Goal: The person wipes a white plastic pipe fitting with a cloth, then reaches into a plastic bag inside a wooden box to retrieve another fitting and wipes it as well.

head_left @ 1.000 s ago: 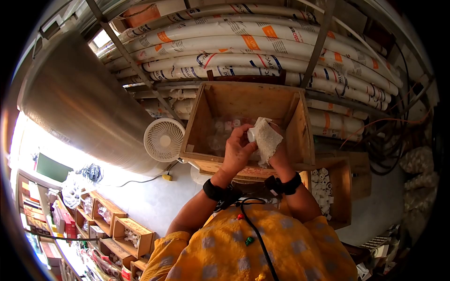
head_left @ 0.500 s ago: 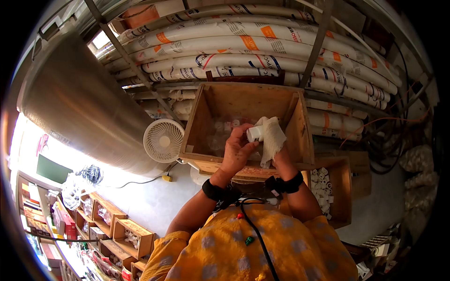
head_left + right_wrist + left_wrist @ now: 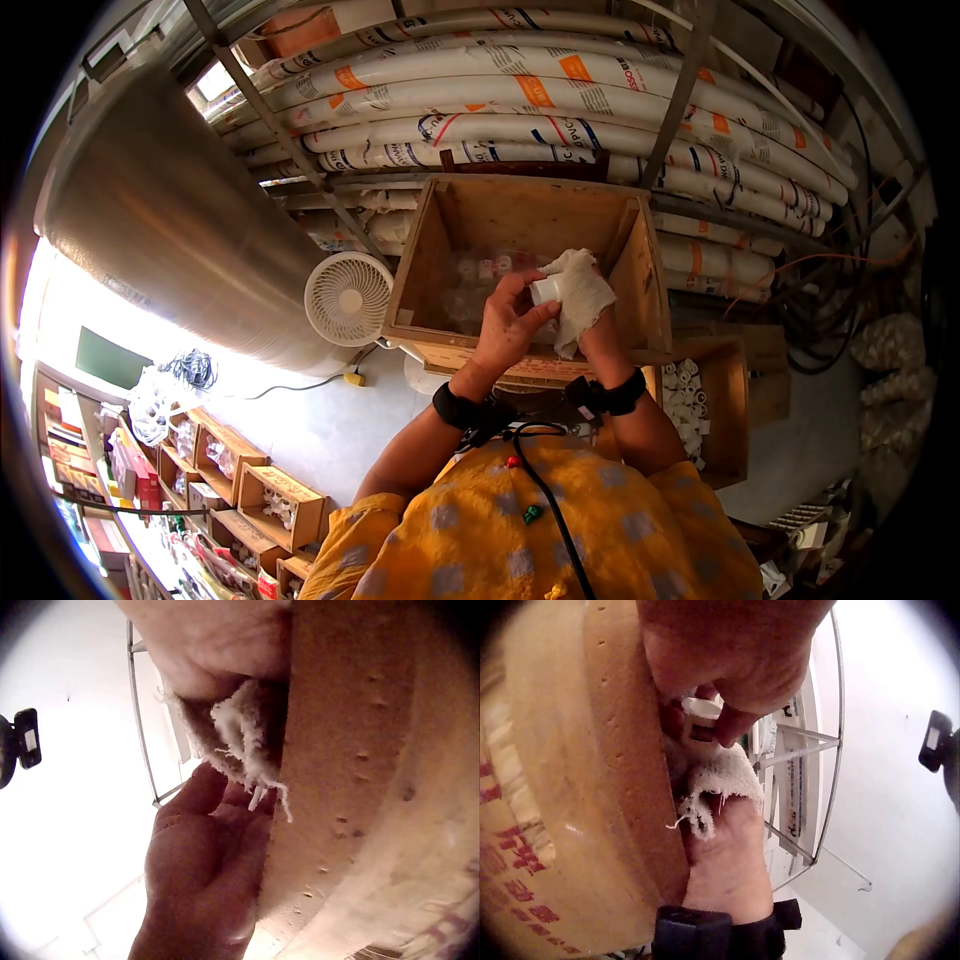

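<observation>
You are holding a small white fitting [image 3: 545, 290] and a white cloth [image 3: 581, 297] over the open wooden crate [image 3: 430, 240].

Head view: your left hand [image 3: 508, 325] is curling its fingers round the fitting, whose long axis is lying roughly level, its free end pointing left; your right hand [image 3: 598, 335], mostly hidden, is gripping the cloth against it. Stacked white pipes [image 3: 520, 95], a fan [image 3: 349, 298] and a metal duct [image 3: 170, 220] are filling the storeroom behind.
Left wrist view: your left fingertips [image 3: 731, 727] are pinching the fitting [image 3: 701, 712] just above the frayed cloth [image 3: 716, 784], beside the crate wall [image 3: 622, 750].
Right wrist view: the fitting is hiding; only the cloth [image 3: 236, 739], the left hand [image 3: 202, 862] and the crate wall [image 3: 360, 750] are showing.
</observation>
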The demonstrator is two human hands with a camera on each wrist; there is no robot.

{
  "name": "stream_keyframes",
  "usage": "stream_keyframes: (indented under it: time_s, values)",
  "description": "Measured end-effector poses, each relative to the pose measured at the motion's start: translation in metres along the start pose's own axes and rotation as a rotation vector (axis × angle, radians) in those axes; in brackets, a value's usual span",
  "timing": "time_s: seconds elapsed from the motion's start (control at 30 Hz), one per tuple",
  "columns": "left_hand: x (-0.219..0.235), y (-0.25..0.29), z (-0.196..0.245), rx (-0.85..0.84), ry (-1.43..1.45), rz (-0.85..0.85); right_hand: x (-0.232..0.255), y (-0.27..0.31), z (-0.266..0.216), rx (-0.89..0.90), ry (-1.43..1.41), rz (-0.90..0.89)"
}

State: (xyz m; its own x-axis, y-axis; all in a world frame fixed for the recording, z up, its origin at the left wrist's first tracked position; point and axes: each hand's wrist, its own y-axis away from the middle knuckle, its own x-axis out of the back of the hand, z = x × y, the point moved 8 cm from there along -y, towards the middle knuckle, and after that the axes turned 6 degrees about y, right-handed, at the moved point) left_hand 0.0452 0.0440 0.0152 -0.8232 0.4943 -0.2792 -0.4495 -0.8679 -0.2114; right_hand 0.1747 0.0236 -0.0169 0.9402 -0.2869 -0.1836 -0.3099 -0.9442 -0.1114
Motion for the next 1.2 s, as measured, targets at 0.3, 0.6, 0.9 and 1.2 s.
stream_keyframes:
  time_s: [0.3, 0.6, 0.9, 1.2]
  values:
    - [0.005, -0.001, 0.000, -0.101, -0.145, -0.002, -0.010, -0.006, -0.002, -0.032, 0.152, -0.059]
    - [0.004, -0.001, 0.003, 0.008, -0.268, 0.025, -0.008, 0.004, -0.013, 0.036, 0.079, -0.026]
    - [0.005, -0.001, -0.005, -0.110, -0.132, -0.008, -0.003, -0.004, 0.006, -0.064, -0.035, -0.028]
    - [0.000, -0.001, 0.001, 0.033, -0.129, -0.041, -0.014, 0.007, -0.031, 0.184, 0.238, -0.036]
